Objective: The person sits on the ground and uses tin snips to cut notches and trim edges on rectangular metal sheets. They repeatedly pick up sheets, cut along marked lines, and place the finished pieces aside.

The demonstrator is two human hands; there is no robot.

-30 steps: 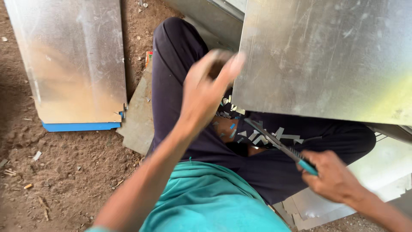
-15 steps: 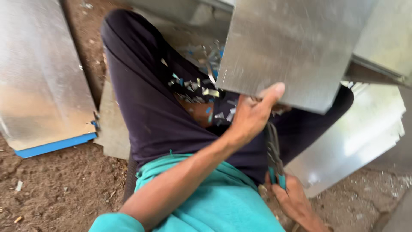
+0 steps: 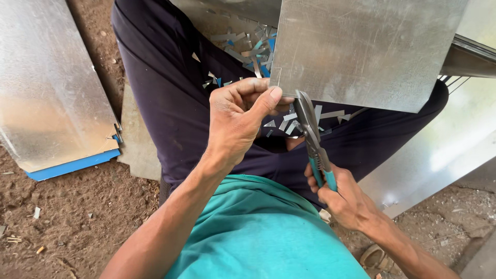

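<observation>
The left hand [image 3: 240, 121] grips the lower left corner of a flat galvanized metal sheet [image 3: 361, 51], fingers curled behind the edge and the thumb pressed flat against the front face just beside the corner. The sheet stands roughly upright over the lap, its lower edge running slightly downward to the right and ending in a sharp corner above the right thigh. The right hand [image 3: 343, 199] is wrapped tightly around the teal-coated handles of a pair of tin snips [image 3: 312, 142]; the grey steel blades point upward and meet the sheet's lower edge just to the right of the left thumb, nearly touching it. Whether the blades are parted or fully together cannot be told at this angle. Free room at the cut is tight: thumb, blade tips and sheet corner sit close together, while the sheet's lower edge to the right of the snips is unobstructed. Small bright metal offcuts [image 3: 245, 49], thin strips and triangles, some with blue film, lie scattered on the dark trousers [image 3: 165, 93] and on the ground between the legs. The sheet surface is dull silver with a faint spangled grain and light scratches. To the left, well apart, a second metal panel [image 3: 49, 88] with a blue-film bottom edge lies on bare brown soil [image 3: 77, 222]. To the right, another reflective panel [image 3: 449, 150] lies flat beneath the right leg, its edge running diagonally toward the lower frame.
</observation>
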